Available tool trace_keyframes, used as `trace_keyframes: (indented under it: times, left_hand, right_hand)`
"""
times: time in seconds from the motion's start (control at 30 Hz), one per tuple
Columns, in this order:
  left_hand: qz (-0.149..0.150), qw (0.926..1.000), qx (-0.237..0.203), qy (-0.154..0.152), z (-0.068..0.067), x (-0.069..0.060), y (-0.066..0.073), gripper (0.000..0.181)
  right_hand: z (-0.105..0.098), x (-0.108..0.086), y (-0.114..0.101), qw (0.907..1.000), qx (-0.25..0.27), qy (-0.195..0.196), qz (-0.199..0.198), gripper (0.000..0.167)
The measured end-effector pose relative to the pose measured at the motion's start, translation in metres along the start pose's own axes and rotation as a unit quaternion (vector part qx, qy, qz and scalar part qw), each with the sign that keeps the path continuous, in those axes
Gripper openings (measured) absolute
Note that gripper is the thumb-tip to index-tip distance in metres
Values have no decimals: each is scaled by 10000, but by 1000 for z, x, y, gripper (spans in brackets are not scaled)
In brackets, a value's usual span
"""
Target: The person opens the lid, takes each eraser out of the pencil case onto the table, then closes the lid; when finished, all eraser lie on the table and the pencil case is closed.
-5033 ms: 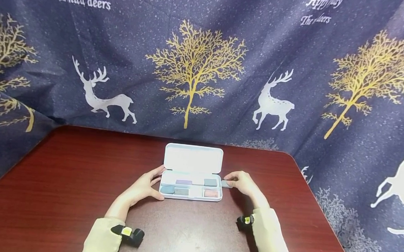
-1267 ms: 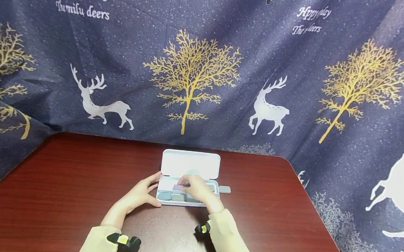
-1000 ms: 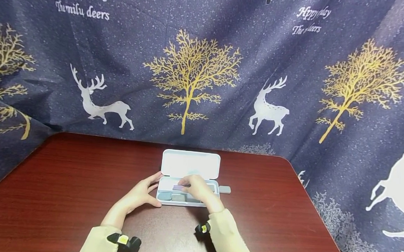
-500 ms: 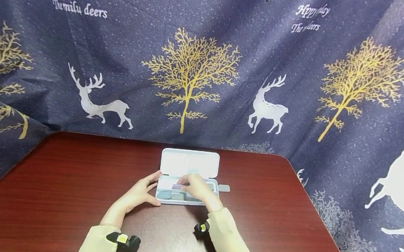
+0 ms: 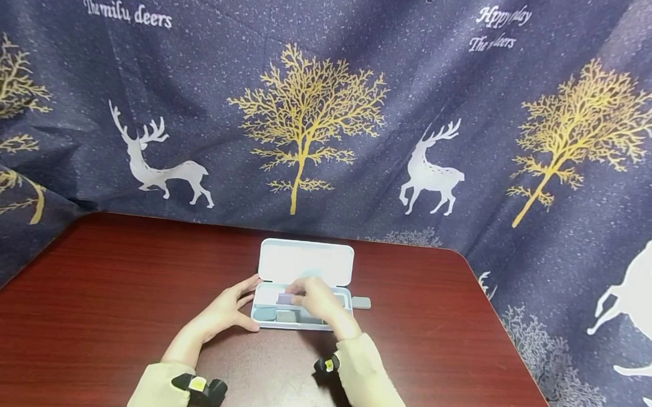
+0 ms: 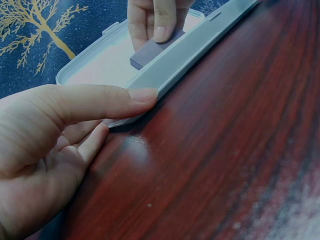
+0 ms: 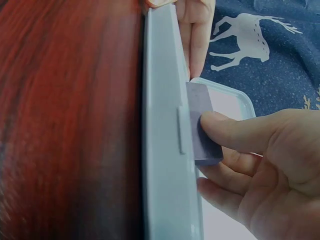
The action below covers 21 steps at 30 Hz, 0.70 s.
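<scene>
A pale blue case (image 5: 301, 327) lies with its lid (image 5: 305, 261) raised at the back. In its rear compartment my right hand (image 5: 320, 299) pinches a purple block (image 5: 284, 299) between thumb and fingers; the right wrist view shows the same purple block (image 7: 202, 125) under the thumb. My left hand (image 5: 224, 309) grips the case's left end, thumb at the front corner and fingers behind, as the left wrist view shows with the hand (image 6: 60, 130). Teal (image 5: 265, 314) and grey (image 5: 287, 316) blocks lie in the front compartment. My right hand hides part of the case.
A small grey block (image 5: 361, 303) lies on the red-brown table (image 5: 434, 359), just right of the case. Behind the table hangs a dark blue cloth (image 5: 199, 83) printed with trees and deer. A black wrist device is on each sleeve.
Since the oldest frame my right hand has gone from the grey block, leaving it beside the case, leftward to the purple block. Lately the purple block has risen slightly. My left hand stays at the case.
</scene>
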<state>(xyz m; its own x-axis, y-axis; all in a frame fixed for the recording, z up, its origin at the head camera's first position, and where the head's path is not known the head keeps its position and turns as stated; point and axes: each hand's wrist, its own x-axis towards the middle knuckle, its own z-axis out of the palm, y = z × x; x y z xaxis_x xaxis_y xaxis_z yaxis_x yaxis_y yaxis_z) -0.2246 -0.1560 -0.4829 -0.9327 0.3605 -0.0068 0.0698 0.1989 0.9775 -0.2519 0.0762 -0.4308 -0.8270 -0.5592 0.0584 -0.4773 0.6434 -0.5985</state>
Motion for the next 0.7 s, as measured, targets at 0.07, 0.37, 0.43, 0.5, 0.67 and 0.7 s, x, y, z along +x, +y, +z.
trace_keyframes:
  times: [0.07,0.37,0.43,0.5,0.67,0.7]
  left_hand:
    - [3,10000,4,-5,0,0,0,112]
    - [0,10000,40,64,0,0,-3,112]
    - [-6,10000,50,74,0,0,-3,112]
    - [0,10000,72,65,0,0,-3,112]
    - [-21,10000,36,26,1,0,0,113]
    - [-27,10000,28,17,1,0,0,113]
  right_hand:
    - [-2,0,0,9999,3,86,-80,17]
    - [-24,-7,-1,9995,250,211,-11,16]
    - [-29,-11,2,9991,310,272,-4,16]
    - [-34,-16,7,9987,346,373,-38,17]
    - [-43,-24,27,9969,142,745,-226,18]
    - [-45,-26,31,9962,146,822,-234,18]
